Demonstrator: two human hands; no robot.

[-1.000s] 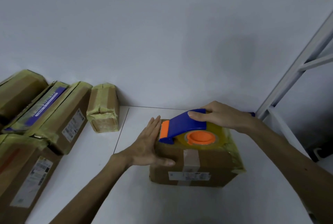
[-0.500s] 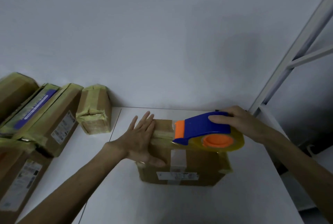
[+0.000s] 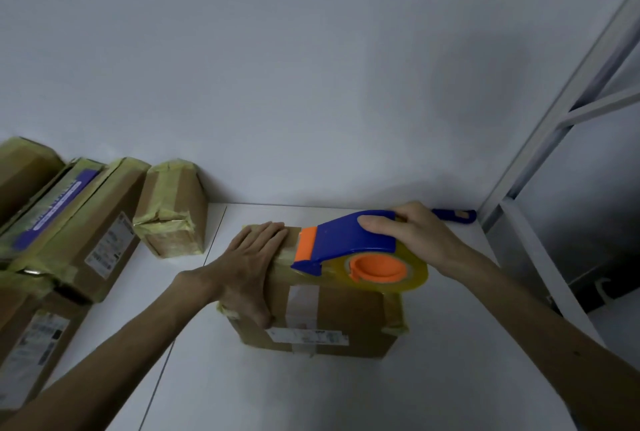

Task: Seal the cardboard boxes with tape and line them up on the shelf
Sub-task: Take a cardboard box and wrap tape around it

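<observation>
A brown cardboard box (image 3: 332, 319) with a white label and yellowish tape on its edges sits on the white shelf board (image 3: 311, 392) in front of me. My left hand (image 3: 254, 264) lies flat on the box's top left part, fingers straight, thumb down its front face. My right hand (image 3: 412, 233) grips the blue handle of a tape dispenser (image 3: 349, 240) with an orange blade guard and an orange-cored roll of clear tape (image 3: 384, 269). The dispenser rests on the box's top, right of my left hand.
Several taped cardboard boxes stand along the left, the nearest small one (image 3: 171, 208) against the white wall. A blue object (image 3: 453, 215) lies at the back right corner. A grey metal shelf upright (image 3: 561, 111) rises on the right, with a dark gap beyond it.
The dispenser has slid to the right along the box top. My left hand has moved onto the top left of the box and flattened on the tape.
</observation>
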